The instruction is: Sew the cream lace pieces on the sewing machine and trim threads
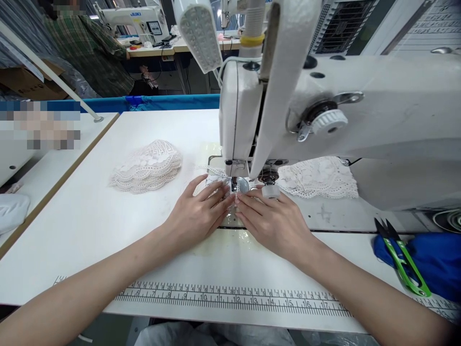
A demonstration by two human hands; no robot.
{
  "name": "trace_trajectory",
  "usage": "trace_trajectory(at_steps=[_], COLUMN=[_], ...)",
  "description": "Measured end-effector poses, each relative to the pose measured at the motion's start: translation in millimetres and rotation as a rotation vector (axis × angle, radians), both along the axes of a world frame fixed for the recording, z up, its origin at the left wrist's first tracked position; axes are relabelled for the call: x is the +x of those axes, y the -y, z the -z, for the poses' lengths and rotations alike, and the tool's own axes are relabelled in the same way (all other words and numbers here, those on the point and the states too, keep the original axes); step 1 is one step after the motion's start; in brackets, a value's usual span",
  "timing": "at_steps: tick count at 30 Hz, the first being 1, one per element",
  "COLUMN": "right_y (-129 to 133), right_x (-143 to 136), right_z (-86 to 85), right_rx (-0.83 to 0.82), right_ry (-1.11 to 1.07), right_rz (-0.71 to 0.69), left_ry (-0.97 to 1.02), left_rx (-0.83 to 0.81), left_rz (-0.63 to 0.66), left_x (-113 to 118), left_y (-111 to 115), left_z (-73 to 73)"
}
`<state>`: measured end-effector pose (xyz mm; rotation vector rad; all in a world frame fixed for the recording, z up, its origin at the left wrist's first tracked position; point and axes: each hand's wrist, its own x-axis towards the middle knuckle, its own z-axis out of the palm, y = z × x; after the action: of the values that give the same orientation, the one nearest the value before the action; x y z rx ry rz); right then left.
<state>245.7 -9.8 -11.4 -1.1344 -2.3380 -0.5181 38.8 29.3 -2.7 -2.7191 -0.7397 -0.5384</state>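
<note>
A white lace piece (pixel 216 174) lies under the presser foot (pixel 234 183) of a white sewing machine (pixel 239 115), mostly covered by fingers. My left hand (pixel 201 204) rests palm down at the left of the needle, its fingers stretched and spread over the lace, thumb apart. From the right, my right hand (pixel 275 221) lies palm down too, fingers extended with the tips beside the foot; its thumb is hard to make out. The two hands' fingertips almost meet in front of the needle. More scalloped lace (pixel 320 178) lies under the machine arm.
A stack of lace pieces (pixel 149 166) sits on the white table (pixel 90 230) to the left. Green-handled scissors (pixel 403 259) lie on blue cloth (pixel 437 262) at right. A printed ruler (pixel 234 298) runs along the front edge. Another person (pixel 90 53) is behind, near a second machine (pixel 135 21).
</note>
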Motion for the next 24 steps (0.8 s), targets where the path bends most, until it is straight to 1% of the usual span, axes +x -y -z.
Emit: trace_trajectory(at_steps=[4,9,12,16,20,24], right_y=[1,-1,-2,-1,1,1], right_x=[0,0,0,0,0,0], right_z=[-0.7,-0.6,-1.5,-3.6,-3.9,-3.2], right_rx=[-0.008,-0.008,-0.011,-0.012,-0.012,-0.015], right_ry=[0.017,0.039,0.039,0.028,0.013,0.02], right_rz=[0.011,0.027,0.034,0.019,0.015,0.021], left_ry=[0.003,0.016,0.017,0.047,0.056,0.068], left_rx=[-0.014,-0.07,-0.029,0.042,0.021,0.011], left_rz=[-0.001,-0.004,0.01,0.059,0.05,0.05], left_x=[-1,0,0,-1,-1,-1], left_y=[0,-3,-2,6,12,10], left_z=[0.2,-0.1,-1.5,-3.9,-4.3,-3.4])
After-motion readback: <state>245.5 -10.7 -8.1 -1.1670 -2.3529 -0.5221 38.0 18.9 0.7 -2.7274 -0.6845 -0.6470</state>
